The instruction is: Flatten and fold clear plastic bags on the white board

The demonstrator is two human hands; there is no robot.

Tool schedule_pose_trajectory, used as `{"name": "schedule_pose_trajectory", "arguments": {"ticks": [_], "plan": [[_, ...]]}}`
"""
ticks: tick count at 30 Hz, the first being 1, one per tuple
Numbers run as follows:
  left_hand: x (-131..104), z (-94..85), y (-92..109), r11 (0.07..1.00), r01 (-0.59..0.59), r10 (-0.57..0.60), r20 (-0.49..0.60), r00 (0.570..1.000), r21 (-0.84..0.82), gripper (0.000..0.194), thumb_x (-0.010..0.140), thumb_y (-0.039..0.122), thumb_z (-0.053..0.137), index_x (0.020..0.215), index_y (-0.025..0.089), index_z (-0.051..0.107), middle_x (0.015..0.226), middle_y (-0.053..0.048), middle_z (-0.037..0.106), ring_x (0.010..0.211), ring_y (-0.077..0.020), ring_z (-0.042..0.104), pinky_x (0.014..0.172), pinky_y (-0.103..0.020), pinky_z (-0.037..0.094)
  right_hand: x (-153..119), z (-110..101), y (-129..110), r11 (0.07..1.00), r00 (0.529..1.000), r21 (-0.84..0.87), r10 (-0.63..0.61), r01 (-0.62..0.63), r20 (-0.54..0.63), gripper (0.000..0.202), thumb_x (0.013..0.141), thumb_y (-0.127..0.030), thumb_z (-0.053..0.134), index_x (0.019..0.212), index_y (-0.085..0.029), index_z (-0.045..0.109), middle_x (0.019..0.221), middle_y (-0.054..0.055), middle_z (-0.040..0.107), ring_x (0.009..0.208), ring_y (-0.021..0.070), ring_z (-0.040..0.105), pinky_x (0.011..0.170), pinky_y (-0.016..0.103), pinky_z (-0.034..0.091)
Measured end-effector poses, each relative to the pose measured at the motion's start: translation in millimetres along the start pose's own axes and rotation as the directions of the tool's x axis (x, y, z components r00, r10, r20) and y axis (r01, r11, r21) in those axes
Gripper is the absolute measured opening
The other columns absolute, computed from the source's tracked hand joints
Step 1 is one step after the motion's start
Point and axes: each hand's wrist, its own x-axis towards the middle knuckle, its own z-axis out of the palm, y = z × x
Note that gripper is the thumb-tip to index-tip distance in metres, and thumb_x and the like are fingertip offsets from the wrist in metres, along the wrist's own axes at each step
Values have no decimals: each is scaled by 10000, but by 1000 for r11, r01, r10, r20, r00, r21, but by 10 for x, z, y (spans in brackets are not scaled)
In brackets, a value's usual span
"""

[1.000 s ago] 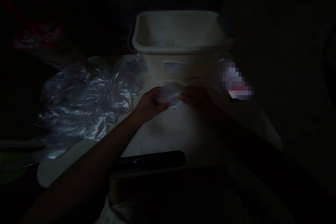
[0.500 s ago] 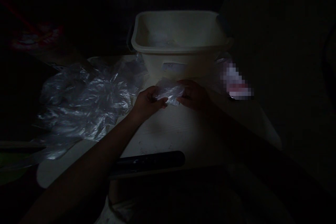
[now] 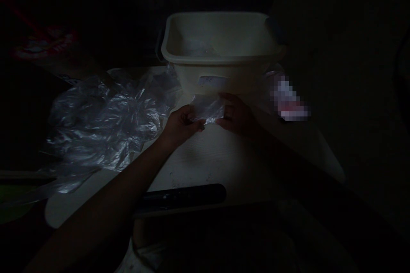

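Observation:
Between my two hands a small piece of clear plastic film (image 3: 207, 108), perhaps a folded bag, is stretched above the white tabletop (image 3: 198, 158). My left hand (image 3: 182, 126) pinches its left edge between thumb and fingers. On the opposite edge my right hand (image 3: 237, 115) is closed, thumb low and forefinger high; it lies in deep shadow. Just behind the film stands a cream plastic tub (image 3: 218, 59) with a pale label on its front. A heap of crumpled clear plastic bags (image 3: 105, 123) spreads over the table to the left of my left hand.
A long black object (image 3: 185, 195) lies along the table's near edge. Right of the tub is a pinkish-white item (image 3: 290, 100), blurred by pixelation. A red-and-white patterned thing (image 3: 45, 45) shows at the upper left. The surroundings are very dark.
The plastic film looks flatter and more spread out between my hands than before. Both hands stay in nearly the same place.

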Motion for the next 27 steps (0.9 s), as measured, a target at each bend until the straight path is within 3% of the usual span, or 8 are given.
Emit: {"name": "schedule_pose_trajectory", "arguments": {"ticks": [8,15,21,27], "plan": [[-17,-1,-5,1000,10,-10,-7,1000,-2,147,592,166,608,620,161,464,503,70,493,447,-60,525,430,-163,408,4,0,31,999,999,41,-13,14,-43,552,638,-212,512,1140,-199,282,603,-53,505,513,89,494,516,230,417],[-35,8,46,999,-5,5,-2,1000,45,148,584,157,601,570,158,453,489,70,492,436,-45,490,413,-149,374,17,-9,22,998,992,66,-6,15,-128,489,629,-223,509,1093,-180,364,628,-45,498,549,79,482,531,216,413],[-41,-7,31,993,-22,20,14,1000,115,121,597,194,591,544,152,491,484,38,529,454,-71,503,431,-177,373,39,-67,-28,980,988,-198,3,-33,-154,169,607,-222,522,753,-143,555,628,-18,523,583,93,486,541,208,388],[-62,-17,71,989,-13,12,8,1000,151,114,589,241,608,606,146,547,528,31,549,481,-83,505,441,-181,374,35,-75,-92,950,996,-310,-8,-21,-93,111,614,-242,487,541,-160,494,535,-33,472,520,82,433,491,191,341]]}}
